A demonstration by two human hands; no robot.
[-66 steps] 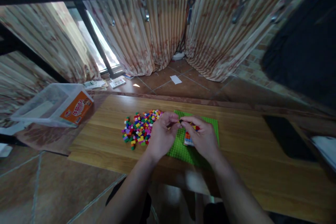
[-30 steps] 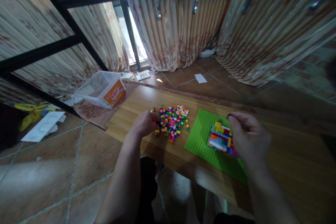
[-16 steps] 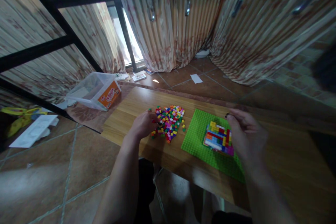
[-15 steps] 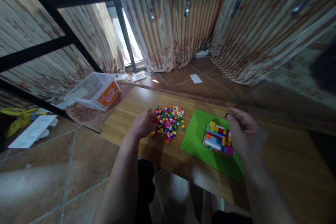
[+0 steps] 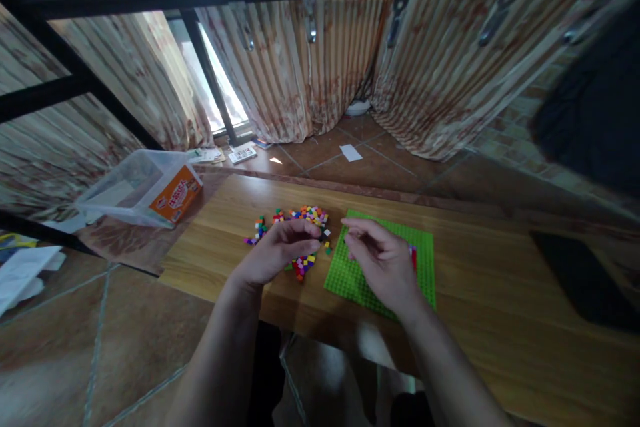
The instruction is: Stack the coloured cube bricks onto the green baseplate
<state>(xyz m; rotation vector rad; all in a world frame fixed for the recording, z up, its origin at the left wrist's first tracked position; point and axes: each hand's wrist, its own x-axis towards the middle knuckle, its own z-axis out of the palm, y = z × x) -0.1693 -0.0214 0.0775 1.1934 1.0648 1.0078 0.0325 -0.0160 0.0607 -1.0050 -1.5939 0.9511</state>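
- Key relation: the built block [image 5: 413, 257] sits under and behind the right hand [image 5: 383, 257]; only a reddish-purple sliver shows past the hand's outer edge. Right hand is much nearer to it than the left hand [image 5: 280, 250].
- Long axis of block: can't tell, mostly covered by the hand.
- Green baseplate [image 5: 345, 277]: below the right hand, showing on both sides of it; well to the right of the left palm, closer to its fingertips. Reads roughly square, no clear long axis.
- Loose bricks [image 5: 314, 215]: under and around the left hand, spilling past its far side, some toward the wrist side. A few strays lie just off its fingertips, in the gap between hands.
- Left: fingers curled, thumb and index near each other, narrow. Dark spot at the tips; can't tell if it's a held brick.
- Right: thumb and index bent toward the left hand, small gap at the tips. Can't tell if anything is pinched; contact with the block can't be confirmed either.
- Hands face each other, apart, not touching.
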